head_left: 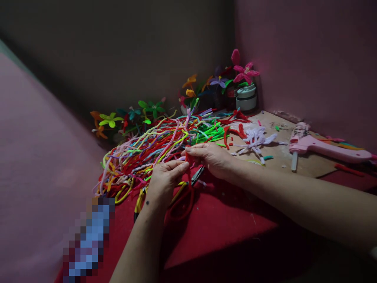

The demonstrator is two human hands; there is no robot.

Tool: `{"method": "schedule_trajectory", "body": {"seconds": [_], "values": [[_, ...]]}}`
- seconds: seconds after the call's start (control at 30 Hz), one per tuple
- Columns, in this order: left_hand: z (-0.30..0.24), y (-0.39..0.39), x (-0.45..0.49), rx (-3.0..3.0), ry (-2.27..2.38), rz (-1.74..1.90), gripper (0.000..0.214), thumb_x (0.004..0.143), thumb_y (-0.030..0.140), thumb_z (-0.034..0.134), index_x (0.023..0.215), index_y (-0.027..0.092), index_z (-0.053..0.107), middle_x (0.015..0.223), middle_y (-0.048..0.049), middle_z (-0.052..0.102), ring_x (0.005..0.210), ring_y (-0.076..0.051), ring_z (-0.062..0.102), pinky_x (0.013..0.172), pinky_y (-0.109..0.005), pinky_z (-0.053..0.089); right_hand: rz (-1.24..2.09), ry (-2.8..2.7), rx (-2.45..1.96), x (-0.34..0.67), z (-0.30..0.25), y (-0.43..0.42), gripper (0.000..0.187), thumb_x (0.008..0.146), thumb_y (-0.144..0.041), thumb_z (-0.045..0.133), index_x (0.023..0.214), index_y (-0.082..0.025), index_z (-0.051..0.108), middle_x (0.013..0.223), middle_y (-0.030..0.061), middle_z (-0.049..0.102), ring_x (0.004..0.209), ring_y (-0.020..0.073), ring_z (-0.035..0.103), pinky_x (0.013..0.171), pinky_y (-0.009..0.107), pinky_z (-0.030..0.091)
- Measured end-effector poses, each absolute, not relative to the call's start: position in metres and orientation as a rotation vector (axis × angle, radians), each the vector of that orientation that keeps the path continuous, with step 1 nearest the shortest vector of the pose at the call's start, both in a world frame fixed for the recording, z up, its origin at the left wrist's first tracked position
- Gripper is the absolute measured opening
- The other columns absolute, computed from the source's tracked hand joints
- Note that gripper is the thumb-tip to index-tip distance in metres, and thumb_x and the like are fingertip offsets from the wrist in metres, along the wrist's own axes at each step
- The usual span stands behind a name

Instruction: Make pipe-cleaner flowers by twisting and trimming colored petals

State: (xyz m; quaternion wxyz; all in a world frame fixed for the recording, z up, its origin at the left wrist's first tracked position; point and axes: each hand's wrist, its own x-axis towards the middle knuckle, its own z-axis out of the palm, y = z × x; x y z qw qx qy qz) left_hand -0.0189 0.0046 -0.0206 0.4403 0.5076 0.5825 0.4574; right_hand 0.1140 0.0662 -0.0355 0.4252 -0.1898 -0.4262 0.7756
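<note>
A red pipe cleaner [191, 192] is pinched between the fingertips of both my hands, and its lower length curves down in a loop over the red table. My left hand [167, 177] grips it from the left with thumb and forefinger. From the right, my right hand [213, 157] pinches it slightly higher up. Pliers with a metal jaw [197, 175] and yellow-and-black handles [138, 204] lie beneath, partly covered by my left hand. Just behind my hands spreads a large heap of multicoloured pipe cleaners [141, 153].
Behind the heap stand pipe-cleaner flowers [153, 109] and a grey-white lidded jar [246, 97]. On a brown board [282, 161] at right are a pink glue gun [326, 147], a pale lilac pipe-cleaner piece [256, 137] and red scraps. Walls close in at left, back and right.
</note>
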Motion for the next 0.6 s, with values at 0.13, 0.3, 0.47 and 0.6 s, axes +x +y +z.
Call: {"method": "schedule_trajectory", "body": {"seconds": [0.13,0.3,0.47,0.6], "values": [[-0.0195,0.0049,-0.017,1.329,1.508,1.041,0.026,0.068,0.033,0.063,0.055,0.012,0.058,0.04,0.0049,0.038,0.038,-0.003,0.028,0.039,-0.018,0.019,1.895,-0.972,-0.519,0.1118,-0.0388,0.0697,0.018,0.071,-0.018,0.058,0.054,-0.01,0.059,0.05,0.0,0.054,0.044,0.0062,0.044,0.049,0.022,0.033],[-0.0189,0.0038,-0.0126,1.306,1.547,0.976,0.024,0.068,0.033,0.062,0.057,0.012,0.059,0.039,0.0043,0.042,0.035,-0.004,0.031,0.039,-0.019,0.021,1.905,-0.882,-0.561,0.1097,-0.04,0.0721,0.021,0.072,-0.012,0.055,0.051,-0.011,0.055,0.047,-0.0002,0.053,0.044,0.0072,0.045,0.051,0.023,0.034],[-0.0185,0.0043,-0.012,1.294,1.515,1.045,0.022,0.067,0.035,0.064,0.074,0.014,0.064,0.048,0.0047,0.047,0.041,-0.003,0.033,0.042,-0.017,0.024,1.865,-0.973,-0.598,0.1107,-0.0403,0.0723,0.018,0.075,-0.017,0.054,0.058,-0.011,0.058,0.048,0.001,0.055,0.043,0.0084,0.046,0.05,0.024,0.036],[-0.0186,0.0049,-0.0116,1.306,1.492,1.139,0.021,0.065,0.032,0.067,0.076,0.014,0.066,0.055,0.0038,0.052,0.046,-0.003,0.037,0.045,-0.017,0.028,1.822,-1.085,-0.548,0.1112,-0.0416,0.0688,0.016,0.07,-0.019,0.06,0.057,-0.01,0.058,0.051,0.0,0.054,0.046,0.0072,0.047,0.051,0.023,0.035]]}}
